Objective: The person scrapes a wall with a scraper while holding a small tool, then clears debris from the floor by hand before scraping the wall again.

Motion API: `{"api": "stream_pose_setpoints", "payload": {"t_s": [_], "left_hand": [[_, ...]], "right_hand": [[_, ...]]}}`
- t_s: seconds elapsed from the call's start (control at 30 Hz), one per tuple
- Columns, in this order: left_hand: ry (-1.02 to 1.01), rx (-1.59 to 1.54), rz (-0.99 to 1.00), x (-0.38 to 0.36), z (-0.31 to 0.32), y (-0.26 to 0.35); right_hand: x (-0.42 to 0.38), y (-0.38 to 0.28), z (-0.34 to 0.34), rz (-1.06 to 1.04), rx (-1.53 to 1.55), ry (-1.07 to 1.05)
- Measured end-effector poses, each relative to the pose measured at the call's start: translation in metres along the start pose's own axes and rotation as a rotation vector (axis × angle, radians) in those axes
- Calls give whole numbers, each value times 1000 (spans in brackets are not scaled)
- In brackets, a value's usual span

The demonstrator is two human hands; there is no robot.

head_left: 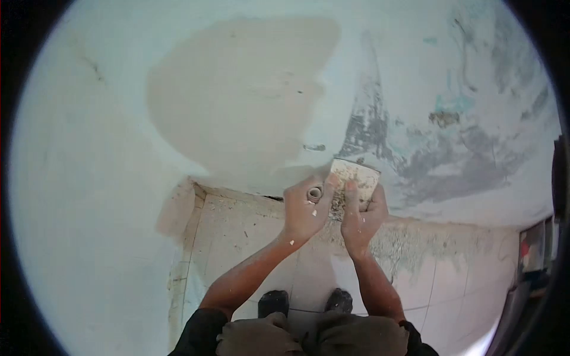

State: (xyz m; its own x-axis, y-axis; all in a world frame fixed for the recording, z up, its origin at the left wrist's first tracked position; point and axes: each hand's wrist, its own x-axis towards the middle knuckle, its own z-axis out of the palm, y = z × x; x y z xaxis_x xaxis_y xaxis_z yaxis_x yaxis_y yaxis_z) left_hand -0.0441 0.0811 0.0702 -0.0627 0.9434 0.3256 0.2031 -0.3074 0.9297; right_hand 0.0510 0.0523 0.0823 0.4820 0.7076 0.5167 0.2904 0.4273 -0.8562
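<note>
Both my hands meet low on a plastered wall [107, 178], just above the floor. My right hand [362, 216] grips a wide putty knife [355, 175] smeared with plaster, its blade pressed against the wall. My left hand [303, 207] is closed around a small round-ended tool or handle [314, 193] next to the knife; what it is exactly I cannot tell. A large patch of fresh beige plaster [237, 95] lies on the wall above my hands.
Scraped grey and teal patches [415, 154] mark the wall to the right. The tiled floor [237, 237] below is spattered with plaster. My two dark shoes [306, 301] stand on it. Some coloured items [534, 249] sit at the far right edge.
</note>
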Motion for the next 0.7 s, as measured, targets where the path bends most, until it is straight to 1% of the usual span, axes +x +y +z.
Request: {"api": "stream_pose_setpoints", "payload": {"t_s": [0.07,0.1,0.13,0.17,0.2,0.27,0.3,0.37,0.4,0.43,0.47,0.53,0.6,0.63,0.67,0.7], "left_hand": [[-22,31,43,0,2,-3],[5,14,85,-1,4,-9],[2,11,56,-10,3,-11],[-4,-2,85,-14,1,-10],[3,-20,138,-8,0,-8],[12,17,147,7,-2,-2],[7,60,139,9,-3,0],[1,48,134,6,-3,5],[5,35,155,8,-3,7],[27,-58,198,4,0,7],[24,-60,209,3,-1,3],[-46,1,113,2,-2,-6],[-34,44,110,1,2,-7],[-12,97,121,3,2,-8],[-14,103,126,4,0,-10],[-4,78,173,0,-1,-13]], "right_hand": [[0,-5,0,150,66,9],[-2,-3,-2,162,55,-8],[-5,-1,-6,186,14,-28],[-6,0,-7,197,-18,-41],[-1,2,-3,179,-15,-44],[-2,5,1,-41,-98,0],[-1,3,0,-34,-107,-4],[6,-5,1,58,-11,-16],[3,-1,0,56,-12,-9],[-4,7,-1,57,-8,25],[-9,10,-1,57,-2,56],[-9,16,-3,38,-51,25],[-4,12,-2,109,-64,2],[-3,10,-2,106,-61,3],[-6,7,-2,62,-71,8],[-8,5,-3,22,-85,14]]}}
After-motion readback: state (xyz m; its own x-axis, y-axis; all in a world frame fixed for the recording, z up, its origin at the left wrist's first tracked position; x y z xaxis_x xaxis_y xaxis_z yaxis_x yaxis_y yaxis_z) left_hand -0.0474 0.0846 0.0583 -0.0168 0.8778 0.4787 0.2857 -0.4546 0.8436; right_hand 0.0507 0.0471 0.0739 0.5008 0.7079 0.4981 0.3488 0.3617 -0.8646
